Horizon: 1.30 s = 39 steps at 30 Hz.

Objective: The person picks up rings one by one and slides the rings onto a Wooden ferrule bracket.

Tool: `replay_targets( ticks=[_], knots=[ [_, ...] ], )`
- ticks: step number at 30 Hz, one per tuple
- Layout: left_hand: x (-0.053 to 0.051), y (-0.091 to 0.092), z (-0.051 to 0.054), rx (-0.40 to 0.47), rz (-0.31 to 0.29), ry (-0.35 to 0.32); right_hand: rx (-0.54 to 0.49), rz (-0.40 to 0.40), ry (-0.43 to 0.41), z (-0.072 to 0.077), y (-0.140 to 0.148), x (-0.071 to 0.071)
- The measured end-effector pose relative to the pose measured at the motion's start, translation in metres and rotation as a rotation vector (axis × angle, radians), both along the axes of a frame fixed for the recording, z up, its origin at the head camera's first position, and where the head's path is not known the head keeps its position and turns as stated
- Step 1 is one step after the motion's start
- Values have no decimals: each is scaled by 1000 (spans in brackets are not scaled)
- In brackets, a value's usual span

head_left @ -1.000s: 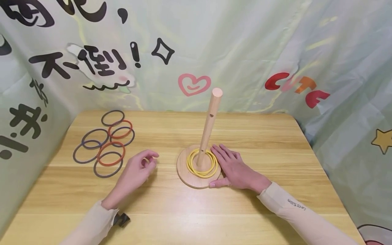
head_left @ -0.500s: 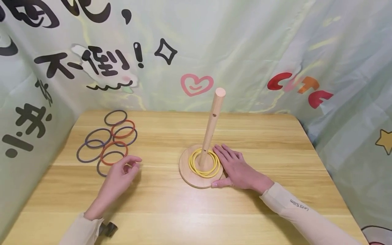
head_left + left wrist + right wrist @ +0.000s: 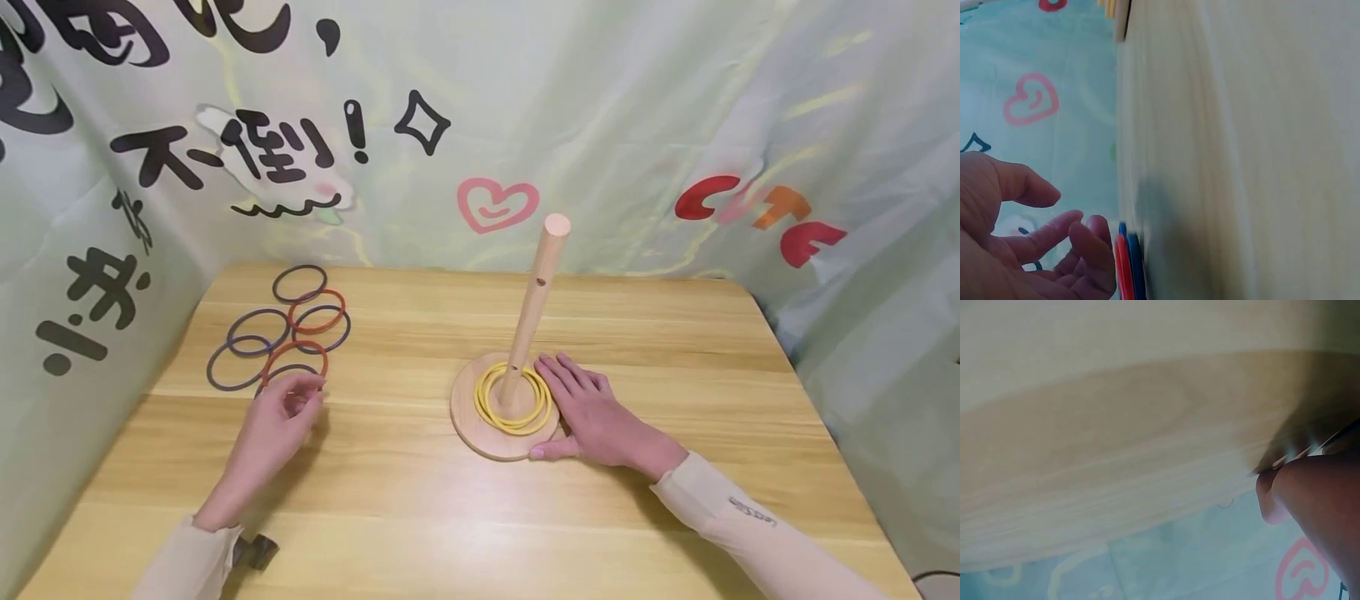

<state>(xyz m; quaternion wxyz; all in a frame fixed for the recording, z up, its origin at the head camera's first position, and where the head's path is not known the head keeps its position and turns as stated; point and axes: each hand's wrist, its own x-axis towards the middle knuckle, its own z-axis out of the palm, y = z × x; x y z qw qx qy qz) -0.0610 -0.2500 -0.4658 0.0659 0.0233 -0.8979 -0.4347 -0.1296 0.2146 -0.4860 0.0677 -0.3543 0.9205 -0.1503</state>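
My left hand (image 3: 272, 423) hovers at the near edge of the ring cluster, over a red ring (image 3: 327, 358) and a dark blue ring partly hidden beneath it. In the left wrist view a gap shows between thumb and loosely bent fingers, with the red and blue rings just past the fingertips. My right hand (image 3: 600, 423) lies with straight fingers along the right side of a round wooden base (image 3: 471, 435), touching its edge. From this base rises a wooden post (image 3: 534, 300), slightly tilted in view. Several yellow rings (image 3: 480, 403) lie around its foot.
More rings overlap at the table's left: another red ring (image 3: 291, 315) and several dark blue rings (image 3: 210, 375). The wooden table (image 3: 420, 517) meets a printed curtain (image 3: 615, 125) at its back and sides.
My left hand has moved left from beside the post's base to the rings, where it now covers part of the nearest ones. The right hand stays against the base. The head view has shifted slightly.
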Motion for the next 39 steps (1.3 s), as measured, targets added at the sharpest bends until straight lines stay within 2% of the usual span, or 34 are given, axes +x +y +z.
replay_targets(
  ticks=[5, 12, 16, 24, 34, 39],
  knots=[
    [4, -17, 1, -70, 18, -37, -8, 3, -8, 1, 1, 0],
    [4, -36, -1, -210, -27, -82, -14, 2, 6, 0, 2, 0],
    [3, -40, -3, -245, -43, -94, -22, 6, 1, 0, 2, 0],
    [-10, -42, -5, -281, -10, -15, -8, 6, 24, -3, 2, -2],
    [-25, -48, -6, -375, -129, -26, -9, 9, 26, -4, 4, 1],
    [-26, -46, -1, -389, -146, -28, -3, 7, 27, -3, 3, 0]
  ],
)
